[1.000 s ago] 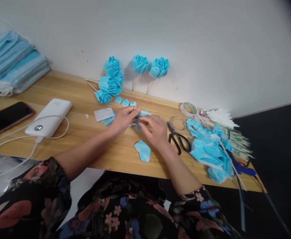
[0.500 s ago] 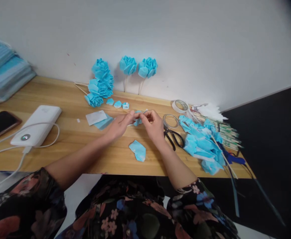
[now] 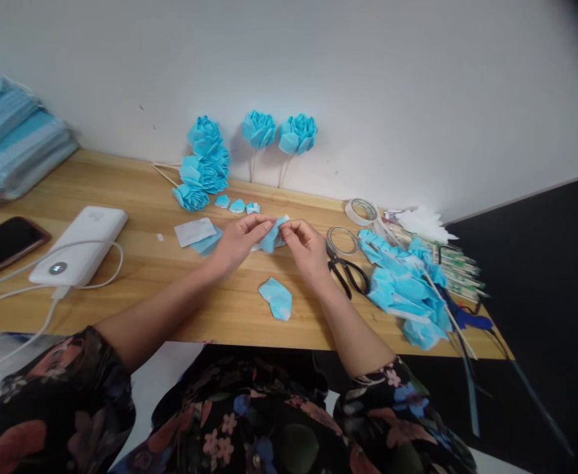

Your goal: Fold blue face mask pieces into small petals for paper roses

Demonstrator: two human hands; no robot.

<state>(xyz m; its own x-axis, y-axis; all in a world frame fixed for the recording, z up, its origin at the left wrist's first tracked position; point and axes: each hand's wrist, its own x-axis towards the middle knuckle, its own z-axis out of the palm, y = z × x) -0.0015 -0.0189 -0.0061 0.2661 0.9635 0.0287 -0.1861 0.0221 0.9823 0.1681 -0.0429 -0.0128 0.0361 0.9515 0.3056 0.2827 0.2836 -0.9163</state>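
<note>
Between my two hands is a blue petal-like piece of thin material point(image 3: 272, 238), held just above the table. My left hand point(image 3: 241, 242) pinches its left side between thumb and fingers. On the other side, my right hand point(image 3: 305, 247) grips the right edge with thumb and forefinger closed. Nearer to me, a loose blue petal point(image 3: 276, 298) lies flat on the wood. Behind my hands sit small blue cut pieces point(image 3: 237, 206) in a row. A white sheet point(image 3: 195, 232) overlaps a blue one beside my left hand.
Blue artificial roses on sticks point(image 3: 205, 168) lie at the back; two more point(image 3: 297, 133) lean on the wall. To the right are a tape roll point(image 3: 361, 211), black-handled scissors point(image 3: 349, 273) and crumpled blue material point(image 3: 400, 286). A white power bank point(image 3: 84, 243), phone point(image 3: 7, 242) and stacked masks point(image 3: 17, 141) stand left.
My left hand has shifted from flatter, extended fingers to a pinch on the blue piece, which now shows more upright between my hands. The whole view has moved slightly.
</note>
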